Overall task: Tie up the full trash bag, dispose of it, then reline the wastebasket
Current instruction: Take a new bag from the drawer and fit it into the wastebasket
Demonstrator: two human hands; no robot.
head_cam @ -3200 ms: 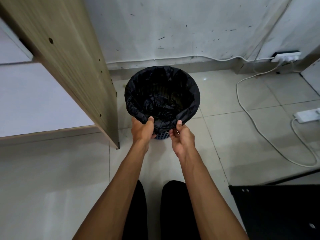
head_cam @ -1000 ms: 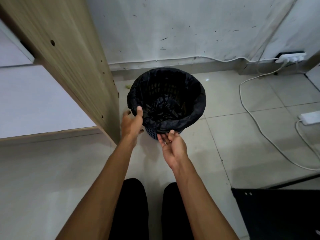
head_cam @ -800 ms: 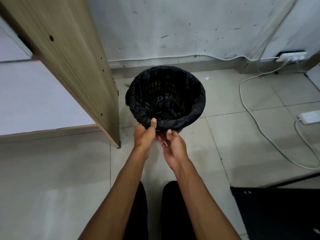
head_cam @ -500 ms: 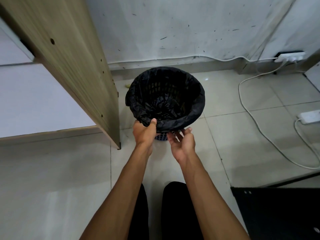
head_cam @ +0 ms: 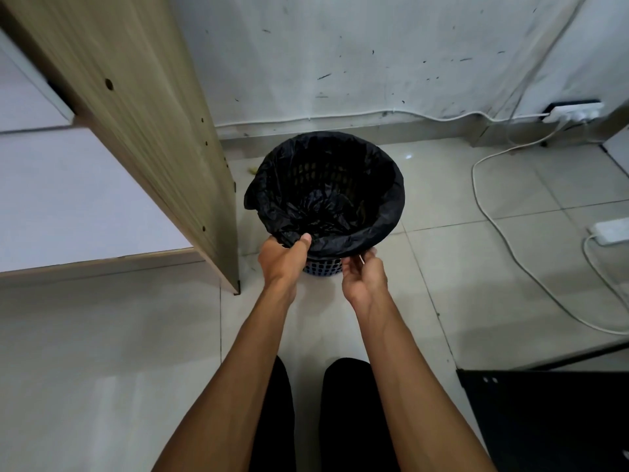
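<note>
Wastebasket (head_cam: pixel 322 269) on the floor near the wall, lined with thin, limp black bag (head_cam: pixel 340 240). Your left hand (head_cam: pixel 284 257) pinches its folded hem; your right hand (head_cam: pixel 364 275) curls beside, grip unclear. Likely light, slippery: gather the hem.

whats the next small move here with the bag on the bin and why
Probably tug the near edge of the bag further down over the rim. The left hand pinches the bag's fold at the near rim, and the right hand is at the edge beside it. The bag already wraps the rest of the rim, but the blue bin shows just below the hands.
</note>
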